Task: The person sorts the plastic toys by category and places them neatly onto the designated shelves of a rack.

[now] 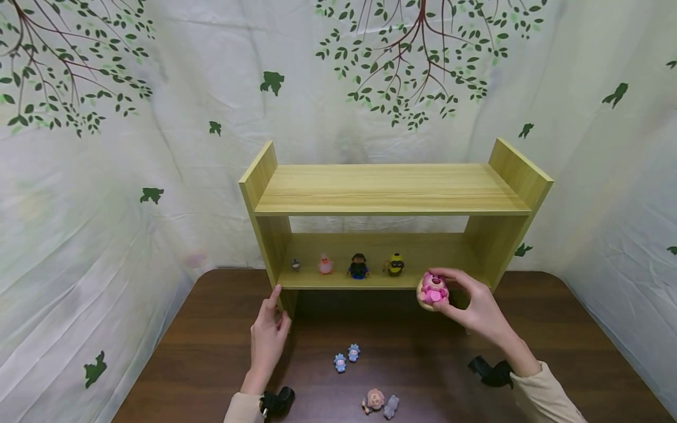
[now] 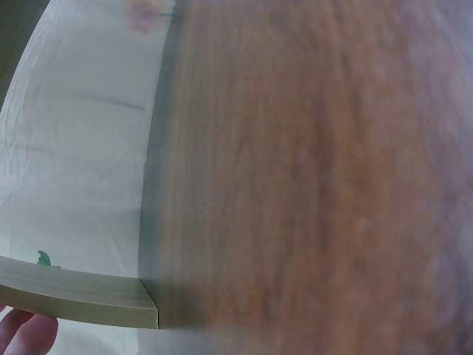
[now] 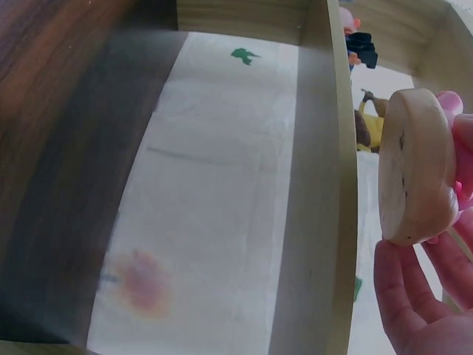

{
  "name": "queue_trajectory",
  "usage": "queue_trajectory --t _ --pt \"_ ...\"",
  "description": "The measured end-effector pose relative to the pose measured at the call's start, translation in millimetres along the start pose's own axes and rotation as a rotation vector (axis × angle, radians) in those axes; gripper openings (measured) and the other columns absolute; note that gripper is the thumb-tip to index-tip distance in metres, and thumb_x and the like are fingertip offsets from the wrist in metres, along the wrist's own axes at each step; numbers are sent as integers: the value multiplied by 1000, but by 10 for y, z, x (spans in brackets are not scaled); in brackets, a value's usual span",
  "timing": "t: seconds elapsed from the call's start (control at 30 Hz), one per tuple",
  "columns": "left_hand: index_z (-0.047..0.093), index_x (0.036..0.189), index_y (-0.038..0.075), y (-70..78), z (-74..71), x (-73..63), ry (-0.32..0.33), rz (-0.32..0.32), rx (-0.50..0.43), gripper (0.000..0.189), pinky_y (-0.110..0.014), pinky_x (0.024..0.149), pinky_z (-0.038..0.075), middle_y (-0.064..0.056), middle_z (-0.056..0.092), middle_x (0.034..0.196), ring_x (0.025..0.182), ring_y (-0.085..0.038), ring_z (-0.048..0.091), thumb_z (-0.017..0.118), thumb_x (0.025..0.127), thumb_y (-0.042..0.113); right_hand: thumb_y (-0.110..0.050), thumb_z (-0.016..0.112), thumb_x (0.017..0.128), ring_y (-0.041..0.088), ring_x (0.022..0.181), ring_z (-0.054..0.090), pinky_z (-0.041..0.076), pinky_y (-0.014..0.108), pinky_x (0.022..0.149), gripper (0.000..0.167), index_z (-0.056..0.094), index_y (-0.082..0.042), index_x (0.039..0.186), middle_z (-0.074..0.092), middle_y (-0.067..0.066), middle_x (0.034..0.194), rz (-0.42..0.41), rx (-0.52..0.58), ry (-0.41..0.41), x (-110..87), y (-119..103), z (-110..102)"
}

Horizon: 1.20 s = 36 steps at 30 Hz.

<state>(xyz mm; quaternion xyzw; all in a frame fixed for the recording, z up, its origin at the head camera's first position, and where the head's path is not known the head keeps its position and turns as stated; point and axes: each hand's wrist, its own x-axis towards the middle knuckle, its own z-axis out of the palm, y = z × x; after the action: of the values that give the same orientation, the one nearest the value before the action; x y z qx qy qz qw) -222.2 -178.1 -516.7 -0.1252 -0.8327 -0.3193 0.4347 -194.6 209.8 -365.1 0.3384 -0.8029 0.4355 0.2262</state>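
1 pink bear figure (image 1: 435, 289) is held in the right hand (image 1: 474, 306). Location: above the table (image 1: 222, 335), at the front edge of the lower board (image 1: 449, 255) of the shelf (image 1: 394, 191), toward that board's right front corner. In the right wrist view I see a gap between the figure's disc (image 3: 417, 166) and the board edge.

Handling: I judge the figure light, stiff and smooth, probably hard plastic or resin. It should not deform, but its surface may slip and a drop could chip it. Take hold at the disc rim or the widest part of the body; keep pressure off small limbs.

Appearance: bright pink body, dark nose, paler belly, attached to a thick, round, cream disc with small dark marks on its exposed face.

Hands: the right thumb and fingers are closed to the figure's width, pinching it. The left hand (image 1: 270, 341) extends its index finger against the board's left front corner; I cannot tell how firmly.
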Motion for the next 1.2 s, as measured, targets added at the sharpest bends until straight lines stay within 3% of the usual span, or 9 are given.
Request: queue_trajectory --t 0.33,0.57,0.8,1.03,1.2 --pt "40 143 20 -1 11 6 3 4 1 82 -24 46 39 -7 46 80 58 -4 32 62 74 -18 13 75 69 12 96 57 46 17 84 50 59 10 117 62 21 111 74 -45 -5 43 74 -85" --pt "40 143 20 -2 9 1 5 6 2 82 -24 45 38 -6 46 79 58 -3 31 62 74 -18 4 77 74 7 98 57 43 15 85 52 60 0 123 63 11 113 110 -53 1 -1 505 -102" --pt "39 144 20 -15 6 -12 -13 -7 -3 79 -23 46 38 -5 45 79 56 -4 32 61 76 -15 0 76 77 8 96 58 44 15 83 49 60 1 123 63 14 112 140 -37 -9 66 567 -132" --pt "38 144 20 -30 6 -14 -18 4 -4 76 -22 46 38 -3 44 80 55 -5 34 59 77 -11 -5 74 81 23 99 61 46 17 80 49 59 -1 128 62 15 117 218 -32 -43 127 572 -161" --pt "39 144 20 -36 12 -15 -9 4 4 76 -25 48 46 -3 45 81 60 -10 40 59 78 -12 -9 72 84 32 102 60 49 28 80 50 56 -2 130 60 16 120 274 -36 -87 156 592 -177"
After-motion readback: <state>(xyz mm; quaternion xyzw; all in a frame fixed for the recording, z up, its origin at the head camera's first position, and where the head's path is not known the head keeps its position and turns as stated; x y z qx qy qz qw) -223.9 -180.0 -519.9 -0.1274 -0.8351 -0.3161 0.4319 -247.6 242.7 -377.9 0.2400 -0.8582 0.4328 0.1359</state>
